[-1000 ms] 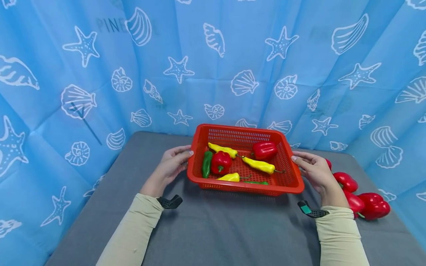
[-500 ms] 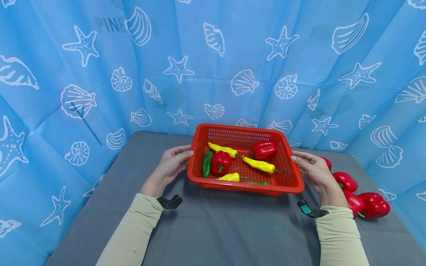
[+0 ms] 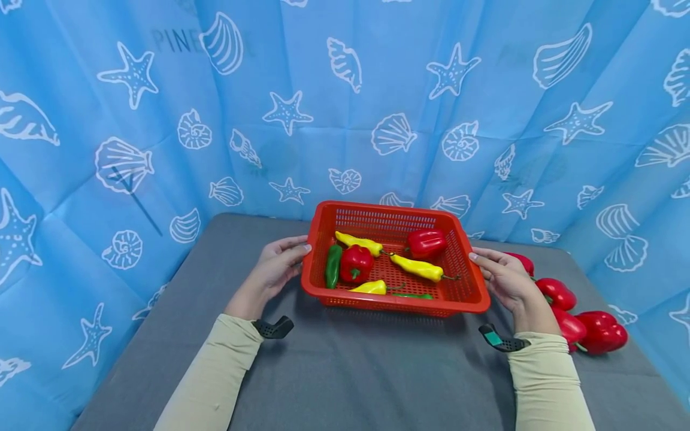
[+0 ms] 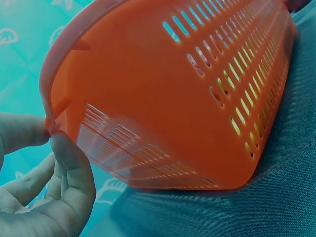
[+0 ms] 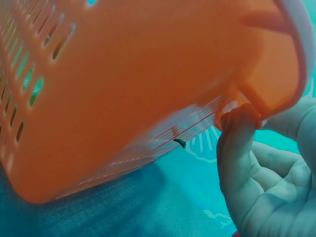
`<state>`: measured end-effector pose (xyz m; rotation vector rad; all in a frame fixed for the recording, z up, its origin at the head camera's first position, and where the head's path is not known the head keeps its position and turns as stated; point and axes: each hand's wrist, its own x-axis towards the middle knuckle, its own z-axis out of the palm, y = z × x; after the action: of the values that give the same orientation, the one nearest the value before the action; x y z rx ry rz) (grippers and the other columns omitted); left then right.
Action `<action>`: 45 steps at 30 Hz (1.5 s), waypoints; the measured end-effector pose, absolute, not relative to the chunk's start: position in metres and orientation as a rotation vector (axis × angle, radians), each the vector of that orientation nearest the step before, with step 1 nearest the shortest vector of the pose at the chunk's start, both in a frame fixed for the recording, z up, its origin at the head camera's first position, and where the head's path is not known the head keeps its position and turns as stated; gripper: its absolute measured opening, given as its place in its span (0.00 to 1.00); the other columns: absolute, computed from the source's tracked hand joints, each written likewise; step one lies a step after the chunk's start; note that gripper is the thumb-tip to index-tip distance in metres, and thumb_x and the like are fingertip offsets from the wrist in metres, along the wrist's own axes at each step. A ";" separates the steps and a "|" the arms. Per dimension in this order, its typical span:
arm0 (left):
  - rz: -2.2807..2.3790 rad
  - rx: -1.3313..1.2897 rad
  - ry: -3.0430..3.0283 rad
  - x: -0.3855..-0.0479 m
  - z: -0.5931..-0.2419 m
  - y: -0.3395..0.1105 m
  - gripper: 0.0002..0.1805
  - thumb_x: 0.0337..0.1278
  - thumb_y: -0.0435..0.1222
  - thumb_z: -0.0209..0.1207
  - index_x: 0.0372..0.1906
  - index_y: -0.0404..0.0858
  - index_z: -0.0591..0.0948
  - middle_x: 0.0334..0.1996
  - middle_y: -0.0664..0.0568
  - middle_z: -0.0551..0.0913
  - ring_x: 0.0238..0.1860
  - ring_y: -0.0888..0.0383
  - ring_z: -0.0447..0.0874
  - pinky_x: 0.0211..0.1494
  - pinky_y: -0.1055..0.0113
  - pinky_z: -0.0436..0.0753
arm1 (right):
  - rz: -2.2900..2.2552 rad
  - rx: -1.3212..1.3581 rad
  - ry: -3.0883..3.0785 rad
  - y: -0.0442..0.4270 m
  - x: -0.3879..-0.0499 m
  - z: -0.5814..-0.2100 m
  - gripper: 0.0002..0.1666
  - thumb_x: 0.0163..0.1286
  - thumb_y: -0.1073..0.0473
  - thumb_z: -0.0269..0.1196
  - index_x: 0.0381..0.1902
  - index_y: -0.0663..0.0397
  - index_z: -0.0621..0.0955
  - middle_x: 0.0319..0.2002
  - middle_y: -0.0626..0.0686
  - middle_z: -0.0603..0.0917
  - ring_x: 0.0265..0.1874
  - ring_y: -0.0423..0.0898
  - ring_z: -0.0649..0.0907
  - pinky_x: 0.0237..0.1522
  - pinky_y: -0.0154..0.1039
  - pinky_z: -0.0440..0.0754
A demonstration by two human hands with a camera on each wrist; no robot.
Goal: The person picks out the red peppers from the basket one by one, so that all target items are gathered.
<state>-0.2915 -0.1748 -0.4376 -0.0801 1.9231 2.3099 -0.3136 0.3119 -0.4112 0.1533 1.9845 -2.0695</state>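
Observation:
A red plastic basket with slotted walls is level in the middle of the head view, its base on or just above the grey cloth; I cannot tell which. My left hand pinches its left rim between thumb and fingers, as the left wrist view also shows. At the opposite end, my right hand pinches the right rim. Inside lie two red bell peppers, one upright and one on its side, several yellow peppers, a green pepper and another green one, partly hidden by the front wall.
Several red bell peppers lie on the grey-covered table beside and behind the right wrist, partly hidden by it. A blue curtain with white shells and starfish encloses the table at the back and sides.
The whole head view has shifted very slightly to the left. Both hands keep their hold on the basket, and its contents lie as before.

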 end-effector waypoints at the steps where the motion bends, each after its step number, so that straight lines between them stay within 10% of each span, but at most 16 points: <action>1: 2.310 -0.080 1.926 -0.291 -0.437 -0.175 0.27 0.74 0.40 0.65 0.72 0.39 0.77 0.65 0.42 0.82 0.56 0.53 0.87 0.55 0.64 0.90 | -2.069 0.155 1.984 0.312 -0.314 -0.411 0.22 0.77 0.50 0.67 0.65 0.42 0.78 0.43 0.35 0.92 0.42 0.36 0.92 0.45 0.33 0.90; 45: 2.114 0.027 2.356 -0.292 -0.395 -0.164 0.30 0.69 0.46 0.68 0.69 0.37 0.78 0.60 0.43 0.84 0.54 0.48 0.87 0.60 0.57 0.89 | -2.135 0.139 1.940 0.311 -0.314 -0.414 0.26 0.77 0.52 0.68 0.67 0.47 0.75 0.43 0.36 0.92 0.42 0.37 0.92 0.46 0.34 0.91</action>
<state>-0.2924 -0.1638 -0.3948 0.0269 2.3564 2.1137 -0.3139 0.3107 -0.4142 0.1391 1.9403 -2.1352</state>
